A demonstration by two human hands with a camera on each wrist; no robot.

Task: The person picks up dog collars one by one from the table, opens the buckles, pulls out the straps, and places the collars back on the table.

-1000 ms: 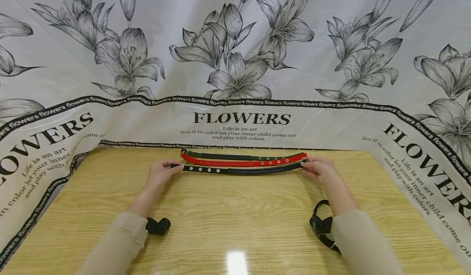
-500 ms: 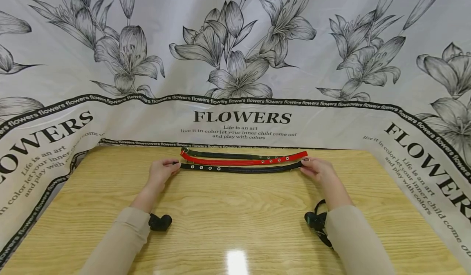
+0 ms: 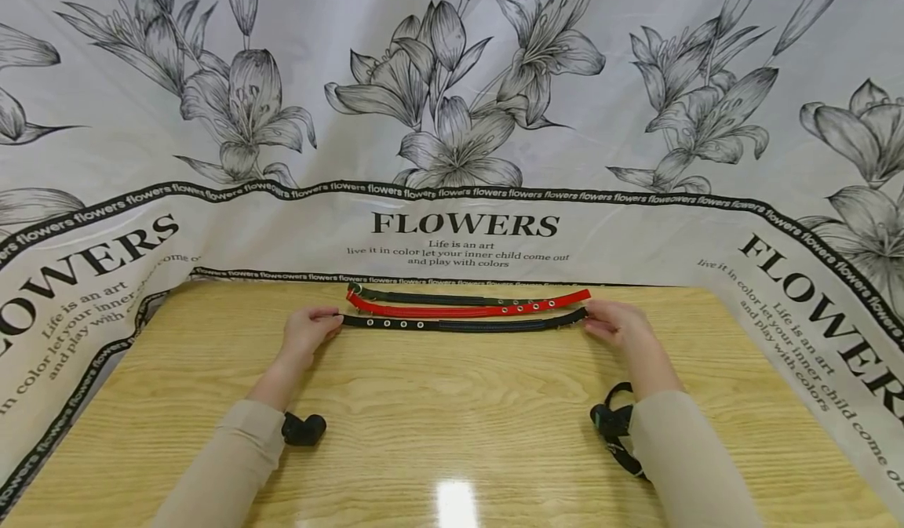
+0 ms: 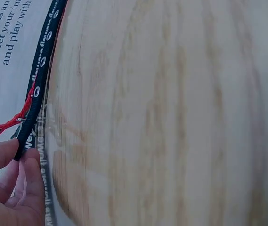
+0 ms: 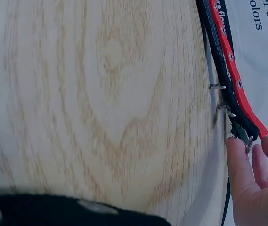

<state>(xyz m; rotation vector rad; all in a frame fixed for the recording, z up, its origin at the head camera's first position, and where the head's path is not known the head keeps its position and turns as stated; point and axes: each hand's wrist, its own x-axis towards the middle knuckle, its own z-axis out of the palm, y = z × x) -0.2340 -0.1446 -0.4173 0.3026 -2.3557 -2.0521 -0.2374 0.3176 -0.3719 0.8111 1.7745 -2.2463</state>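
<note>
I pinch the black collar (image 3: pixel 462 325) at both tips, left hand (image 3: pixel 305 330) and right hand (image 3: pixel 616 324); light, limp webbing, lying just before the red collar (image 3: pixel 469 307) on the desk (image 3: pixel 452 418).

The pale wood-grain table top (image 3: pixel 452 402) has a smooth, glossy finish with a bright light reflection near its front edge. The black woven strap with small metal eyelets (image 3: pixel 459 325), lying on the table top, looks matt and fabric-like; its eyelets are shiny. Just behind it, the red woven strap (image 3: pixel 469 307) has a matt cloth surface with metal eyelets and a metal ring. The white flower-printed sheet (image 3: pixel 452 120) behind the table top appears smooth and slightly glossy, like plastic film.
</note>
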